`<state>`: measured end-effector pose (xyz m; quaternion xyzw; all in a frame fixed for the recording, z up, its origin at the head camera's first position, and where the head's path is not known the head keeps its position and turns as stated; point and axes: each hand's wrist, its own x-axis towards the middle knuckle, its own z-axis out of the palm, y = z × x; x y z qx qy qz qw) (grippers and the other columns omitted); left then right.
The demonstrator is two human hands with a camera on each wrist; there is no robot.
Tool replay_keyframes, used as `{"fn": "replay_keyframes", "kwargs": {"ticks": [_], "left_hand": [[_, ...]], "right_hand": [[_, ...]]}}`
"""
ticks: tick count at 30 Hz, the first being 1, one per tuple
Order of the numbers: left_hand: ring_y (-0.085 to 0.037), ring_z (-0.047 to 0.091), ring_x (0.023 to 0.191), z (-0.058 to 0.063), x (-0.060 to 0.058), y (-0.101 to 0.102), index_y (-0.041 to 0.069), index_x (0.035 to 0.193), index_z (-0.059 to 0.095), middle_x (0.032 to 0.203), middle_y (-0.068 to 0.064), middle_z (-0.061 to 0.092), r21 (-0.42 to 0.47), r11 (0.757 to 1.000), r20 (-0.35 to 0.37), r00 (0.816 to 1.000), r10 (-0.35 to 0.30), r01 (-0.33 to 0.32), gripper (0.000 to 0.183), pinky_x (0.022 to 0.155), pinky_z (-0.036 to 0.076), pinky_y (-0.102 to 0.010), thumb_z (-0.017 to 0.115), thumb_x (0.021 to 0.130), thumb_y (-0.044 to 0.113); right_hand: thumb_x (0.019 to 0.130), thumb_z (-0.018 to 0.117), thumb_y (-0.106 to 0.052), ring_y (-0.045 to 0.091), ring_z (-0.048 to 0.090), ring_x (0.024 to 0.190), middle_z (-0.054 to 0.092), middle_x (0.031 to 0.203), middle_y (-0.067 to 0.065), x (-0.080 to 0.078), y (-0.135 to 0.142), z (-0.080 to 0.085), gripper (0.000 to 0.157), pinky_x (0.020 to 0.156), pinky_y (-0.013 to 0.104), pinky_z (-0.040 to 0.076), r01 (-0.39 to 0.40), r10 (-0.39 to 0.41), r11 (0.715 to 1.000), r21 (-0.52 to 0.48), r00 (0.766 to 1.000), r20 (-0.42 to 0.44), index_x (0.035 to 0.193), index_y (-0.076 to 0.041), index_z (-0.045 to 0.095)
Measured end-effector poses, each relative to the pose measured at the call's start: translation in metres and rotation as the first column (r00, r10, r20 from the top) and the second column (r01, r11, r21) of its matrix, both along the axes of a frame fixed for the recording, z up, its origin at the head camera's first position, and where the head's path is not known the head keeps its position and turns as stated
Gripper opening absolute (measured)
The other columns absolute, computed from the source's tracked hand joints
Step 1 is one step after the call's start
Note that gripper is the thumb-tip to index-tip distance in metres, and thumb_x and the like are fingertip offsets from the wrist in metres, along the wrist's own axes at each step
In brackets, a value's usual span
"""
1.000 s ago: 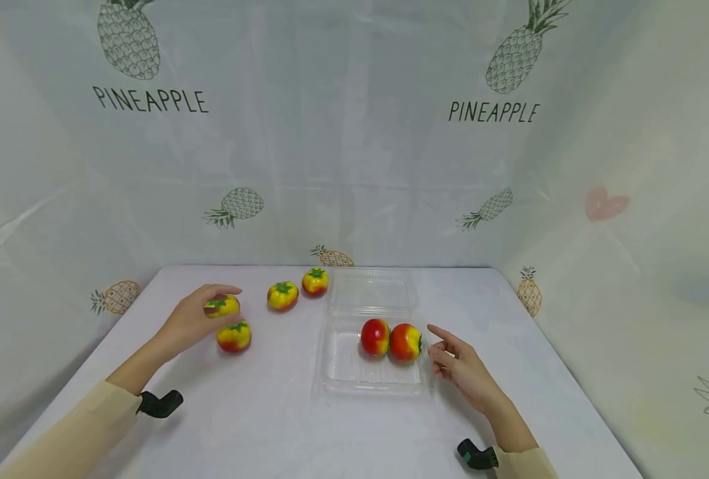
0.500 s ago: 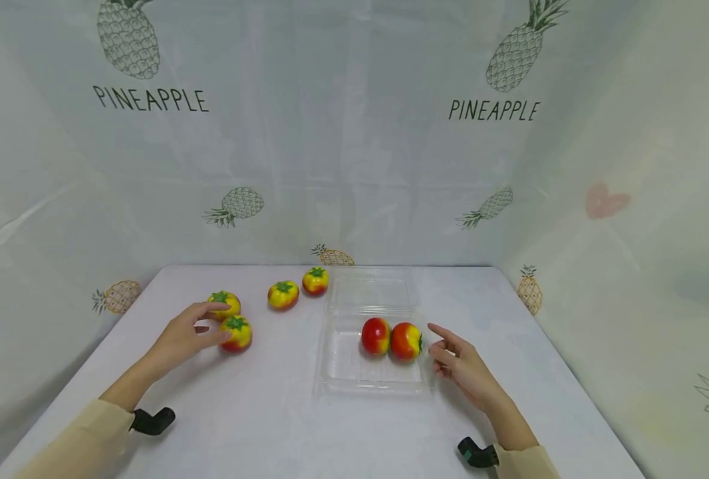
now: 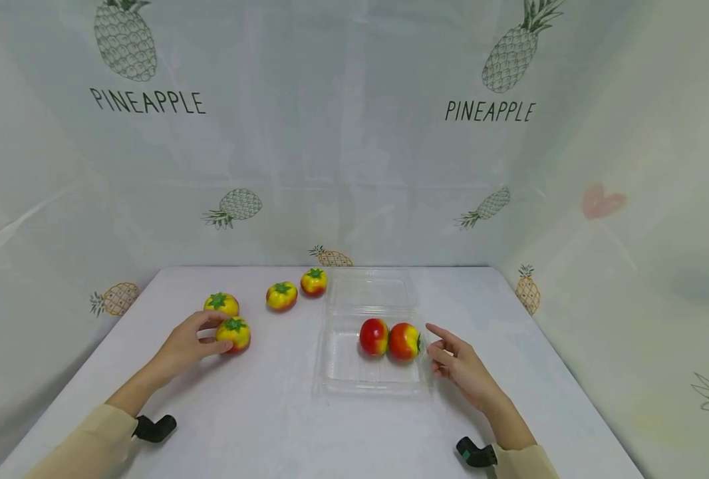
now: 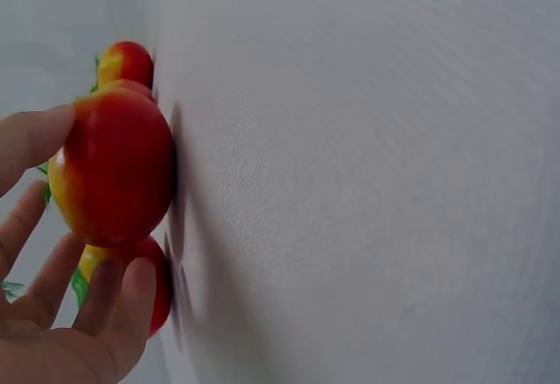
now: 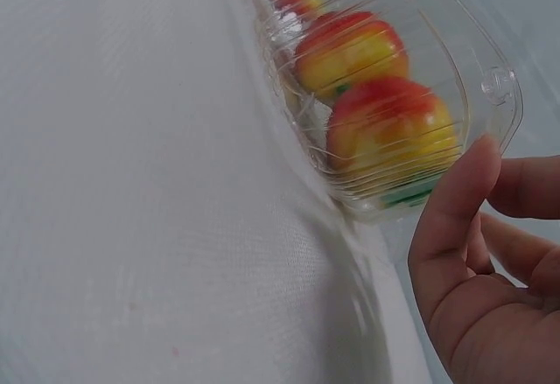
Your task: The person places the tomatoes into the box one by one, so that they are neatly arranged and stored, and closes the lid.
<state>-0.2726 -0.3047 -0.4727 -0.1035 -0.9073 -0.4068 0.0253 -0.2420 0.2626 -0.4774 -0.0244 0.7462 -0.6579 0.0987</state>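
At the table's left, my left hand [image 3: 187, 346] grips a red-and-yellow tomato-like fruit [image 3: 237, 332] with a green leafy cap. In the left wrist view the thumb lies on one side of this fruit [image 4: 118, 170] and the fingers curl at the other. Another such fruit [image 3: 223, 304] sits just behind it. My right hand [image 3: 463, 371] is at the right side of a hinged clear plastic box [image 3: 336, 374]. The right wrist view has its thumb and a finger pinching the box's rim [image 5: 500, 130]. Inside the box lie two fruits, one at left [image 3: 374, 337] and one at right [image 3: 404, 342].
Two more of the fruits stand toward the back, one [image 3: 281, 296] left of the other [image 3: 314, 282]. The box's lid [image 3: 371, 291] lies folded back behind its base. A pineapple-print cloth [image 3: 354, 166] hangs behind the white table [image 3: 271, 426].
My left hand has come away from the rear left fruit, moved toward the table's front, and closed round the nearer one. The right hand stays at the box.
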Motion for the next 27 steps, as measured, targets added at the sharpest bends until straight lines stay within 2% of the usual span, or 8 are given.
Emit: {"fn": "replay_keyframes", "kwargs": {"ticks": [6, 13, 27], "left_hand": [[-0.050, 0.058, 0.130, 0.0004, 0.0033, -0.0011, 0.009, 0.141, 0.058, 0.148, -0.024, 0.053, 0.014, 1.000, 0.033, 0.999, 0.009, -0.009, 0.060, 0.099, 0.059, -0.055, 0.082, 0.095, 0.040], [-0.048, 0.061, 0.127, -0.0010, 0.0042, 0.0028, 0.010, 0.140, 0.059, 0.148, -0.025, 0.053, 0.006, 1.000, 0.033, 0.999, -0.001, 0.001, 0.058, 0.097, 0.060, -0.054, 0.083, 0.094, 0.037], [-0.046, 0.061, 0.127, -0.0015, -0.0026, 0.0072, 0.011, 0.140, 0.062, 0.148, -0.023, 0.055, 0.011, 1.000, 0.027, 1.000, -0.012, 0.011, 0.056, 0.098, 0.060, -0.053, 0.082, 0.095, 0.037]], "right_hand": [[0.108, 0.061, -0.013, 0.017, 0.057, 0.081, 0.052, 0.111, 0.011, -0.0014, -0.0003, -0.0011, 0.059, 0.069, 0.022, 0.054, -0.004, 0.004, 1.000, -0.007, 1.000, -0.013, 0.163, -0.011, 0.039], [0.108, 0.061, -0.013, 0.017, 0.057, 0.081, 0.051, 0.111, 0.011, -0.0005, 0.0005, -0.0022, 0.058, 0.069, 0.022, 0.054, 0.003, -0.003, 1.000, -0.007, 1.000, -0.001, 0.163, -0.013, 0.041], [0.108, 0.061, -0.014, 0.017, 0.057, 0.082, 0.051, 0.112, 0.011, 0.0000, 0.0000, -0.0011, 0.059, 0.070, 0.021, 0.054, -0.001, 0.001, 1.000, -0.006, 1.000, -0.002, 0.164, -0.013, 0.039]]}}
